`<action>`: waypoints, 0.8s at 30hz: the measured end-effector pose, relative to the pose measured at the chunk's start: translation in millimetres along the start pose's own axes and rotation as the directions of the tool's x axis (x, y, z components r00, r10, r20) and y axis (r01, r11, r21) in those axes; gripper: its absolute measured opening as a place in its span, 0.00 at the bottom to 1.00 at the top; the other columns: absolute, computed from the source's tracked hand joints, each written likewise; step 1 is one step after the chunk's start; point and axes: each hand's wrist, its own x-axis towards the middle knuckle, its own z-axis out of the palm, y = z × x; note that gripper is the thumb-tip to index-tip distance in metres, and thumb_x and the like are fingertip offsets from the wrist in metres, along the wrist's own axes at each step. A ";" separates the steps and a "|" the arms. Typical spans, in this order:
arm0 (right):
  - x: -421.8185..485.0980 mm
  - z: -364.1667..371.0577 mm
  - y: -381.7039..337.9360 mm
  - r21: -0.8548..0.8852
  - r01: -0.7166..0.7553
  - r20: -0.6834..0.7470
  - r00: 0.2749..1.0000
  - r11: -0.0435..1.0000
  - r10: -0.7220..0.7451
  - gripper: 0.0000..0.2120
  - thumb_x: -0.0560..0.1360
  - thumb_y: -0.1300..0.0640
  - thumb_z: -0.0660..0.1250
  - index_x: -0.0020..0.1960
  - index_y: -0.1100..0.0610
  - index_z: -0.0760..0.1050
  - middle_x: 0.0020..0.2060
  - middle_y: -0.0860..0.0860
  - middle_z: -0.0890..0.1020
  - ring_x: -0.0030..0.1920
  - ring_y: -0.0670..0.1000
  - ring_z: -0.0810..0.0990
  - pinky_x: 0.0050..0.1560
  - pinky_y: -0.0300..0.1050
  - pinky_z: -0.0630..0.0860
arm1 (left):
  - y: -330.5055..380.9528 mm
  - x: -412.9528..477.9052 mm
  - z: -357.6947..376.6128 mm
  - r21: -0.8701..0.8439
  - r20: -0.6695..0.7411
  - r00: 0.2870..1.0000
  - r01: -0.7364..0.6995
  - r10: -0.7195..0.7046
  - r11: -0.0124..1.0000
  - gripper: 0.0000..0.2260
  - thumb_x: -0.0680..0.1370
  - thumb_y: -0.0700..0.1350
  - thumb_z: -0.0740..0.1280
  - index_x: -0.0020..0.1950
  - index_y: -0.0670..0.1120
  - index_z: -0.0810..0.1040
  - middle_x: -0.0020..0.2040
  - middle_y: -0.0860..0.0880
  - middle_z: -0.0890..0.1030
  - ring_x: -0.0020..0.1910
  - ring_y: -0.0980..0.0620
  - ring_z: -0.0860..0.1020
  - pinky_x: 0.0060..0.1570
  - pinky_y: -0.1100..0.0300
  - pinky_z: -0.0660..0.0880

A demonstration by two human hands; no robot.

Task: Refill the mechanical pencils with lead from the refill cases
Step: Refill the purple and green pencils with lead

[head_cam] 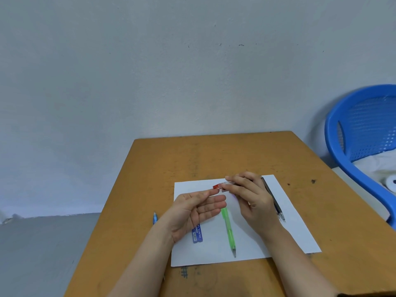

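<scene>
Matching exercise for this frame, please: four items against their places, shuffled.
1 green pencil
2 blue refill case
3 blue pencil
4 red-capped case

A gripped by the right hand
B on the table, left of the paper
C on the paper, partly hidden by the left hand
D on the paper, between the two hands

Pairs: 1-D, 2-C, 3-B, 4-A

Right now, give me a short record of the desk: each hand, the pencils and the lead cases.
left hand: open, palm up, index fingertip by red cap
right hand: holds clear case with red cap
green pencil: on white paper, below the hands
blue refill case: on paper, partly behind left hand
dark pencils: paper's right side
blue pencil: on table, left of paper
</scene>
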 end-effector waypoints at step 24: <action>-2.8 -0.7 -3.7 0.179 -0.275 -0.028 0.958 0.945 0.284 0.16 0.75 0.62 0.61 0.60 0.58 0.78 0.51 0.48 0.78 0.55 0.38 0.74 0.56 0.30 0.70 | 3.2 -5.1 -35.9 1.000 0.007 0.634 -0.026 0.774 0.011 0.09 0.79 0.44 0.65 0.57 0.50 0.82 0.54 0.56 0.80 0.58 0.56 0.73 0.60 0.54 0.67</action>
